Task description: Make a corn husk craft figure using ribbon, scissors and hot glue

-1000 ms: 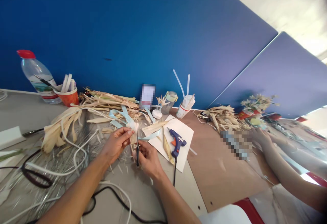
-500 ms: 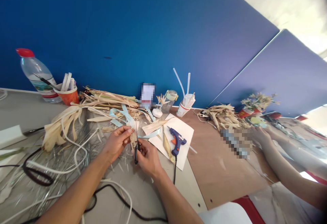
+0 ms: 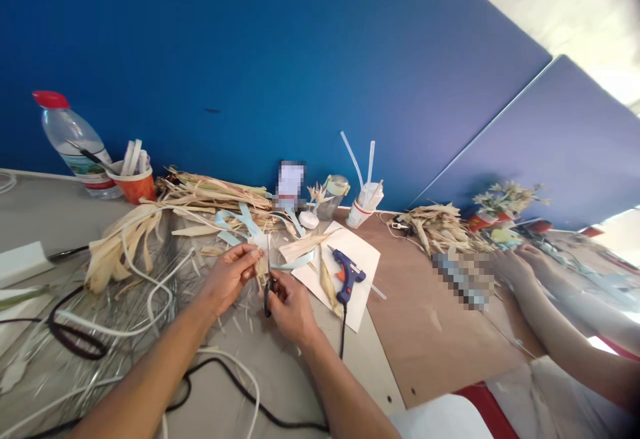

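My left hand point(image 3: 235, 272) pinches a small pale piece of corn husk point(image 3: 261, 264) between thumb and fingers. Closed around the dark handles of a pair of scissors point(image 3: 269, 289) is my right hand point(image 3: 293, 309); the blades point away from me, along the right side of the husk piece. Whether the blades touch it I cannot tell. Light blue ribbon point(image 3: 245, 215) lies just beyond my hands. To the right, a blue glue gun point(image 3: 349, 275) rests on a white sheet point(image 3: 367, 252) beside a twisted husk strip point(image 3: 327, 282).
Dried husks point(image 3: 215, 189) are heaped along the blue partition point(image 3: 300, 59). An orange cup point(image 3: 137, 185) and a red-capped bottle point(image 3: 75, 142) stand at left, a white cup point(image 3: 359, 212) with sticks near centre. Cables point(image 3: 150, 305) cross the table. At right are another person's hands point(image 3: 520, 269).
Both hands keep nearly the same pose, with the husk piece and scissors still held. The view has shifted very slightly. The other person's hands at right have moved a little.
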Action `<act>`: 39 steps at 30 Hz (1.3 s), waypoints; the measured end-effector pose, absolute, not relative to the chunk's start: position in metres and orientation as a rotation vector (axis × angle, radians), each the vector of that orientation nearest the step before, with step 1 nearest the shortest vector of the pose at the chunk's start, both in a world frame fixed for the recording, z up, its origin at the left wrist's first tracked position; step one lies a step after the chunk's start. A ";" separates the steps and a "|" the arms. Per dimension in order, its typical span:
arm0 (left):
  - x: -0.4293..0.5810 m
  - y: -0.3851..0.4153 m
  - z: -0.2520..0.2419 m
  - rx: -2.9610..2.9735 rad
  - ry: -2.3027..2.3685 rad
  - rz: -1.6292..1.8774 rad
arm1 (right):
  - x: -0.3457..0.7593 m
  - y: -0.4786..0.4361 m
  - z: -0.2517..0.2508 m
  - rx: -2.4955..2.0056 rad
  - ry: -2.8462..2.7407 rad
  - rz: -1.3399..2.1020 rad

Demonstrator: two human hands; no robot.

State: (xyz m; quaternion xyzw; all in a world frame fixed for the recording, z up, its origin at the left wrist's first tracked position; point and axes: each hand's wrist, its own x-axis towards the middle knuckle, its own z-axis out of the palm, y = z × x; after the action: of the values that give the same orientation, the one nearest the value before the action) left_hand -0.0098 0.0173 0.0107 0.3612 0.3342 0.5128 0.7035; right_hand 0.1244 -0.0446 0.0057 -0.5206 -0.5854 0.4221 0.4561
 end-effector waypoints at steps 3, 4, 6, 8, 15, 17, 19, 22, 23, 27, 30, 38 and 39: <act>-0.010 0.018 0.009 0.810 0.737 1.136 | 0.125 -0.044 0.005 -1.284 -1.399 1.089; -0.010 0.018 0.009 0.817 0.732 1.133 | 0.125 -0.044 0.005 -1.281 -1.391 1.097; -0.010 0.018 0.008 0.832 0.730 1.129 | 0.125 -0.044 0.005 -1.272 -1.385 1.106; -0.010 0.017 0.009 0.839 0.733 1.132 | 0.125 -0.044 0.005 -1.262 -1.373 1.112; -0.009 0.017 0.009 0.826 0.735 1.131 | 0.124 -0.044 0.003 -1.255 -1.323 1.127; -0.009 0.017 0.008 0.831 0.733 1.132 | 0.123 -0.044 0.002 -1.245 -1.320 1.127; -0.009 0.017 0.008 0.832 0.733 1.131 | 0.123 -0.043 0.002 -1.236 -1.312 1.128; -0.009 0.017 0.008 0.828 0.733 1.126 | 0.123 -0.043 0.002 -1.222 -1.295 1.142; -0.009 0.017 0.009 0.826 0.733 1.126 | 0.123 -0.043 0.001 -1.218 -1.290 1.148; -0.010 0.018 0.009 0.820 0.735 1.133 | 0.124 -0.043 -0.001 -1.219 -1.286 1.152; -0.010 0.018 0.009 0.822 0.739 1.135 | 0.125 -0.042 -0.006 -1.215 -1.290 1.152; -0.009 0.018 0.011 0.832 0.764 1.130 | 0.129 -0.035 -0.003 -1.047 -0.889 1.285; -0.009 0.018 0.011 0.841 0.772 1.116 | 0.130 -0.035 -0.002 -1.007 -0.846 1.296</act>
State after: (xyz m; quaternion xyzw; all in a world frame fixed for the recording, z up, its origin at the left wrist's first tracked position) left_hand -0.0087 0.0177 0.0108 0.3771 0.3463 0.5005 0.6981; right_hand 0.1300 -0.0346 -0.0017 -0.4349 -0.3655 0.5596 0.6034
